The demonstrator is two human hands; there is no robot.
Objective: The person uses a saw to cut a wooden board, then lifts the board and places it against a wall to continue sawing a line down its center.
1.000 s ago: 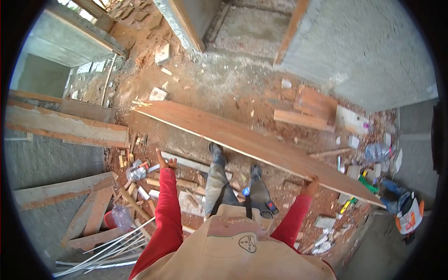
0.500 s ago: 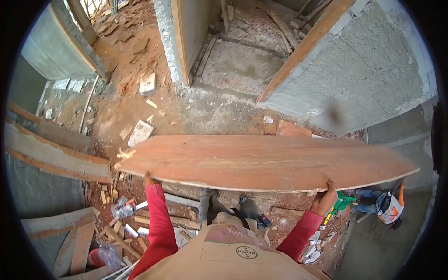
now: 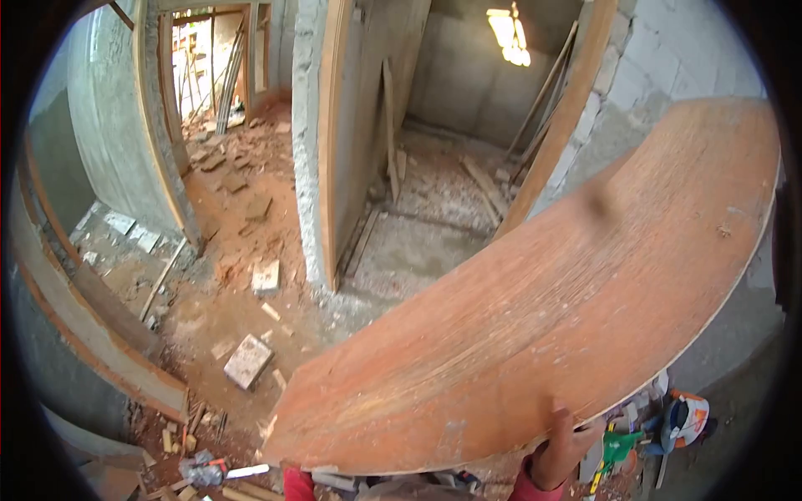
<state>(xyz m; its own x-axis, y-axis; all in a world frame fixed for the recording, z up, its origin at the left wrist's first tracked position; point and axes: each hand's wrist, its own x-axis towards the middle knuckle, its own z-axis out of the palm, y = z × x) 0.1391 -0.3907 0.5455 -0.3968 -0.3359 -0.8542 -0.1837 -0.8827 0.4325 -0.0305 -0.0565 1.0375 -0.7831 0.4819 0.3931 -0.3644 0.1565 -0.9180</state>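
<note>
A long reddish plywood board (image 3: 543, 309) fills the right half of the head view, its flat face tilted up toward me and its right end raised high. My right hand (image 3: 564, 442) grips the board's near edge at the bottom right, fingers curled over the face. My left hand is hidden under the board's lower left end; only a red sleeve (image 3: 298, 484) shows there.
Two wood-framed doorways (image 3: 334, 150) open ahead in a rough concrete wall. Bricks (image 3: 248, 361), rubble and wood scraps litter the red dirt floor. A plank (image 3: 100, 334) lies at the left. A person in an orange vest (image 3: 685, 422) crouches at the lower right.
The board has swung up from flat and low to steeply tilted, right end high, covering the wall. My view has lifted toward the doorways. My left hand has gone out of sight.
</note>
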